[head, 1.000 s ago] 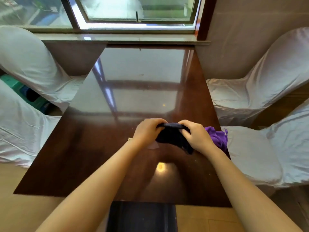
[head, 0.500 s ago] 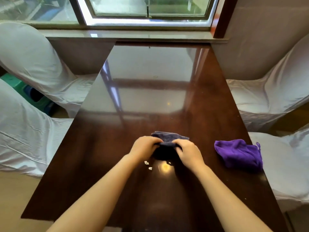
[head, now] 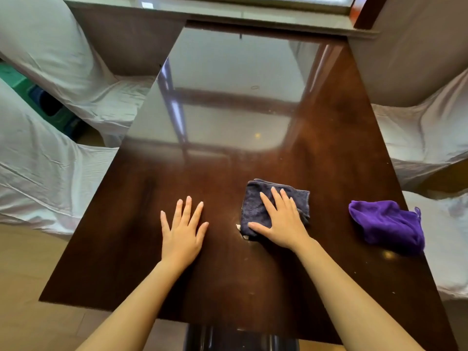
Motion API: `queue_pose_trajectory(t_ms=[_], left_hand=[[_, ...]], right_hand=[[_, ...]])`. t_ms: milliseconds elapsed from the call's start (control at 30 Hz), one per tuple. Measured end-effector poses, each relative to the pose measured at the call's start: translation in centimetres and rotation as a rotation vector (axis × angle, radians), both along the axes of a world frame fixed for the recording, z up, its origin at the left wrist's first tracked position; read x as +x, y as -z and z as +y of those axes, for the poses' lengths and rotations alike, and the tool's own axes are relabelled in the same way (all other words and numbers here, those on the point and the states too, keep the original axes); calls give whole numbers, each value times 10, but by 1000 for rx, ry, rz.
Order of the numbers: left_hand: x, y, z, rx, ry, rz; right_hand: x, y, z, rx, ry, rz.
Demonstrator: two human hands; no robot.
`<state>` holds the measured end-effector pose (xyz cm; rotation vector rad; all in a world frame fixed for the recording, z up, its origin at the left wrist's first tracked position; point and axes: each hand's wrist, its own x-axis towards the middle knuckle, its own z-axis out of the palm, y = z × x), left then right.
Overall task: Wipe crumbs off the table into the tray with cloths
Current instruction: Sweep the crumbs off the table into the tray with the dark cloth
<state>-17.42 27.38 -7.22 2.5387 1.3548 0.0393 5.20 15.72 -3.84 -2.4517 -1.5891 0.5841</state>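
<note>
A: Our left hand (head: 183,233) lies spread flat on the glossy dark-brown wooden table (head: 329,138), gripping nothing.

B: Our right hand (head: 281,221), fingers extended, presses the folded dark-blue terry cloth (head: 255,207); pale crumbs (head: 239,228) touch its left edge. Fast strokes may scatter them; we see no tray. The crumpled purple cloth (head: 386,225) lies unused, far right.

Table: glossy dark brown wooden table (head: 329,148), its far end against the sill, its top mirroring window bars.
Sill: pale stone window ledge (head: 228,15) across the top, with a reddish-brown wooden window post (head: 367,8) at its right end.
Wall: plain beige wall (head: 417,46) at the right.
Seating: chairs draped in creased white fabric covers, two on the left (head: 50,59) and two on the right (head: 417,133).
Floor: light tan floor (head: 25,274) at lower left.
Clutter: green and blue item (head: 38,97) between the left chairs; what it is cannot be told.
Light: daylight, reflected brightly on the table's far half.
</note>
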Motion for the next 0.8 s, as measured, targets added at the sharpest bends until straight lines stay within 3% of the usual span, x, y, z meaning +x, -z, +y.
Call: queue_pose_trajectory(t_ms=[333,667,800], left_hand=[[-4,12,-2,106,12,53],[-4,12,-3,106,13,61],[-4,12,-7,91,11,27]], right_hand=[[-20,15,-19,193,-114,-35],[-56,5,-80,253,92,275],[-55,-9,-92,364,257,610]])
